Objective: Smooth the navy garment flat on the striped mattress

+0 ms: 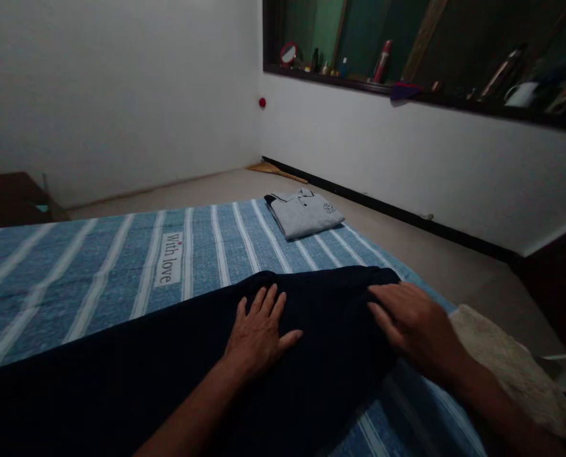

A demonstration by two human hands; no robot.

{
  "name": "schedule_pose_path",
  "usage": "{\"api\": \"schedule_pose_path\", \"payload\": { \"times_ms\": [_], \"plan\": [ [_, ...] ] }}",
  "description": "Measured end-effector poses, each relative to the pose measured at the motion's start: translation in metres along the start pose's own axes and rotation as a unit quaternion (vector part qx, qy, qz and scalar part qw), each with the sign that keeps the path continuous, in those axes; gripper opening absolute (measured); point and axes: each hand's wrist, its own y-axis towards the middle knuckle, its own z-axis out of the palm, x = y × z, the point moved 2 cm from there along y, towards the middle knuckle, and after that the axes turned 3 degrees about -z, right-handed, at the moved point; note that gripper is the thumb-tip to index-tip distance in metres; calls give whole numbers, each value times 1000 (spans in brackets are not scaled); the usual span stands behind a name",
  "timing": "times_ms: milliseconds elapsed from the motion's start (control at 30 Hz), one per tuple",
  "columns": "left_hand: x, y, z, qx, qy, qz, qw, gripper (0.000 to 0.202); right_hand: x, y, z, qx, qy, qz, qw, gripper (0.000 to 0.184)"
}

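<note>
- Dark navy cloth (311, 368) lies across the blue-and-white striped bedspread (111, 266); smoothing seems in hand.
- Left hand (258, 327): fingers spread flat on it, gripping nothing.
- Right hand (413, 317): fingers bent at its right end; too dim to tell if they pinch.
- Next calls for an edge grip.
- Bedspread's edge near right; open room left of the folded grey collared shirt (306, 214).

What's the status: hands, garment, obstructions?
Left hand spread flat on dark garment. Right hand at its right end, grip unclear. Garment laid across striped bedspread. Folded gray shirt beyond, apart from it.
</note>
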Motion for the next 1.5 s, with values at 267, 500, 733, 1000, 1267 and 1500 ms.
{"api": "schedule_pose_path", "payload": {
  "times_ms": [267,500,733,1000,1267,1500],
  "plan": [
    [2,0,4,-17,0,6,1000,77,25,39,83,234,50,45,970,65],
    [0,-1,1,-13,-20,2,1000,76,2,20,91,244,25,80,966,70],
    [0,0,2,-7,-5,0,1000,77,40,26,78,246,101,24,964,75],
    [-1,-1,-1,8,-6,-4,1000,78,29,6,93,237,86,82,964,71],
    [0,0,2,1,2,-6,1000,79,30,0,96,176,27,80,981,61],
    [-2,0,-1,5,8,-8,1000,79,29,5,96,175,39,13,984,48]
  ]
}}
